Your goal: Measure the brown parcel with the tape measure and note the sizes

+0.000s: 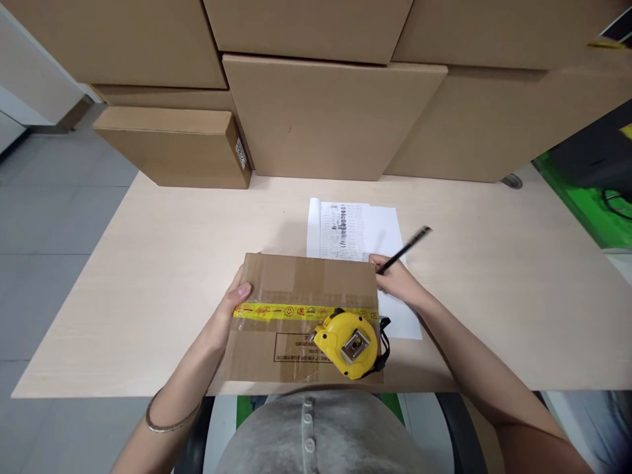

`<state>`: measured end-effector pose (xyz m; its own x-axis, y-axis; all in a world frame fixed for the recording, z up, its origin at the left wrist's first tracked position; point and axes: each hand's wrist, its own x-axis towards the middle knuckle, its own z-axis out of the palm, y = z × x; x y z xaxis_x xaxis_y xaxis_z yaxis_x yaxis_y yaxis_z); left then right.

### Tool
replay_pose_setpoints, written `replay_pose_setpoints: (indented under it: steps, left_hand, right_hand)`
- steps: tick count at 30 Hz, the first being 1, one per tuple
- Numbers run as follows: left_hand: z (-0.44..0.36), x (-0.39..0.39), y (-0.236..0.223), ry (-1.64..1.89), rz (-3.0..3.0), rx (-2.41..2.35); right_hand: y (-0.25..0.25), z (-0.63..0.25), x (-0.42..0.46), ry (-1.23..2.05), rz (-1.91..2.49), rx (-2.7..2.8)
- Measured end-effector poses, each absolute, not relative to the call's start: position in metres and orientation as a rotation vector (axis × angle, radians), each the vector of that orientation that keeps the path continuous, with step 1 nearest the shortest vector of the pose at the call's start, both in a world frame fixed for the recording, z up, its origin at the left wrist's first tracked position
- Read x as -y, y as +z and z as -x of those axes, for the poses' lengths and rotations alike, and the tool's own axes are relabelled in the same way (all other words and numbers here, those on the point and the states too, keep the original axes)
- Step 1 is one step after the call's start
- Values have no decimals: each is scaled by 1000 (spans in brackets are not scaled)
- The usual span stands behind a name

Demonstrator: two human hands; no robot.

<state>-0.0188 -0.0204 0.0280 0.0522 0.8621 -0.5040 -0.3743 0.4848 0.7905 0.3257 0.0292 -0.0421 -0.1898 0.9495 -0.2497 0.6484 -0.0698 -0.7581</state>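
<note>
Close to my body is a taped cardboard box (276,283) with a yellow printed tape strip across its top. My left hand (232,303) grips the box's left side, thumb on the top face and the other fingers hidden. A yellow tape measure (345,345) with a black strap lies on the box at its right front. My right hand (392,276) is closed around a dark pen (409,247) at the box's far right corner, over the paper. The printed and handwritten sheets (345,230) lie beyond the box, partly covered by it.
Large cardboard boxes (336,118) stand stacked along the back of the wooden table (494,283). A smaller flat box (192,155) sits at the back left. A dark object (592,158) on a green surface is at the right. Chair armrests flank my body.
</note>
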Motion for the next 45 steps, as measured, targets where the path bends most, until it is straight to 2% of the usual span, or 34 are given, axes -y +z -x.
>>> replay_pose_setpoints:
  steps: [7,13,16,19,22,26,29,32,36,45]
  left_hand:
    - [17,25,7,1075,-510,-1072]
    - [7,26,7,1085,-561,-1076]
    - [3,23,12,1092,-571,-1100]
    - [1,19,12,1075,-594,-1088]
    - [5,14,4,1110,-667,-1072]
    - [17,2,-7,1208,-986,-1089]
    - [25,-7,-10,1165,-1268,-1023]
    - [26,-12,-10,1155,-1314,-941]
    - [26,-14,-10,1176,-1232,-860]
    - [41,-20,-13,1037,-1174,-751]
  right_hand:
    - [-17,-318,-24,664,2169,2007]
    - [-1,-306,-19,472,2381,2067]
    - [20,-310,3,271,2213,1961]
    - [38,-311,35,125,1697,2054]
    - [45,-300,58,103,1334,2338]
    - [46,-277,64,77,1365,2351]
    - [49,-266,60,335,1300,2311]
    - [57,-257,52,619,1211,2252]
    - [73,-231,28,753,1107,2311]
    - [77,-164,-16,483,765,2549]
